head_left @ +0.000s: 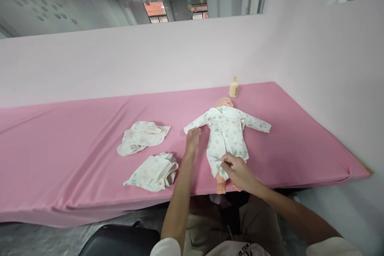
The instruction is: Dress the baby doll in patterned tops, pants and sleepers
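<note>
A baby doll [225, 132] in a white printed romper lies on its back on the pink-covered table [75, 144], head away from me, arms spread. My left hand [192, 141] rests beside the doll's near sleeve cuff, fingers together and stretched forward, touching the cuff's end. My right hand [238, 173] is closed in a pinch on the romper's lower leg fabric near the doll's bare feet [221, 187].
Two crumpled white printed baby garments lie left of the doll: one farther [142, 136], one nearer [154, 172]. A small cream bottle [234, 87] stands by the pink wall behind the doll's head. A dark chair seat [120, 242] is below the table edge.
</note>
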The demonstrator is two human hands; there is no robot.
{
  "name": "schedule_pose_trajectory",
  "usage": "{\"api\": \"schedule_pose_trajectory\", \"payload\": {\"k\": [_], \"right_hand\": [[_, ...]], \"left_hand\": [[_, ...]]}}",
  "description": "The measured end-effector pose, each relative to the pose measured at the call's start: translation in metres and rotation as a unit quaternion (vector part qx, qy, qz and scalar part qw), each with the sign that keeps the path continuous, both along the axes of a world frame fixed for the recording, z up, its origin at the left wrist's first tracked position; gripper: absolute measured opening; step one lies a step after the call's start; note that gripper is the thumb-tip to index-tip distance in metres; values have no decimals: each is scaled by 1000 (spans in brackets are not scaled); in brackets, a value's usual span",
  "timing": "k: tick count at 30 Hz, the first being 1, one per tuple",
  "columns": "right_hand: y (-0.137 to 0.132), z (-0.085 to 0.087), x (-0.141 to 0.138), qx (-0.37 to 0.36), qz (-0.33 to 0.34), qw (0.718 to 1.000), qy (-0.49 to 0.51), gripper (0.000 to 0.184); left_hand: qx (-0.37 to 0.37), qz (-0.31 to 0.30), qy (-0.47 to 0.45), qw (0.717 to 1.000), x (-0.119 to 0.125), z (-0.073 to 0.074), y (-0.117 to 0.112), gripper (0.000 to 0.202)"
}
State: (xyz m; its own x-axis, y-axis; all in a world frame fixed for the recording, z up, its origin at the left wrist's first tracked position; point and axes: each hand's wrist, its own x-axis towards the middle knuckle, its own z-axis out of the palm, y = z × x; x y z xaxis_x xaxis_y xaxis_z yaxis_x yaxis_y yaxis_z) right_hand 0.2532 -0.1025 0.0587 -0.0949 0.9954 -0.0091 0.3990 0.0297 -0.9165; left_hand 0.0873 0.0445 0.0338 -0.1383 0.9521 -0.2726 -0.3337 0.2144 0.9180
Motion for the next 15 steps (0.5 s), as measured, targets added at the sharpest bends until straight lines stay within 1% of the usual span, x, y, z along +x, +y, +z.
{"api": "schedule_pose_trajectory", "payload": {"k": [1,2,3,4,5,7,8,9,10,11,12,14,15], "right_hand": [[2,1,2,-9,1,1000,24,10],[4,2,3,-17,3,999,44,10],[7,2,4,-24,5,998,62,10],[10,2,4,-32,8,996,79,9],[13,2,4,-38,13,995,95,9],[18,2,3,-49,27,990,128,10],[19,1,3,-51,32,988,144,10],[21,1,2,-54,36,986,154,11],[21,1,2,-57,42,985,156,12],[20,0,2,-57,50,985,152,13],[19,0,2,-52,61,987,139,15],[13,-1,3,-19,78,994,81,20],[8,-2,3,20,74,996,35,24]], "left_hand": [[23,21,34,999,-9,6,-22,20],[82,22,131,988,-16,12,-46,20],[134,0,220,966,-21,16,-69,22],[174,-27,282,943,-24,19,-91,20],[202,-71,330,919,-24,21,-110,20],[248,-155,401,868,-18,19,-136,27],[263,-179,426,847,-13,16,-142,28],[275,-190,444,832,-8,13,-145,28],[281,-189,455,824,-4,10,-145,25],[280,-184,456,824,-1,7,-144,23],[271,-182,448,833,1,6,-141,23],[230,-197,405,863,2,8,-136,23],[203,-208,374,881,2,10,-134,24]]}}
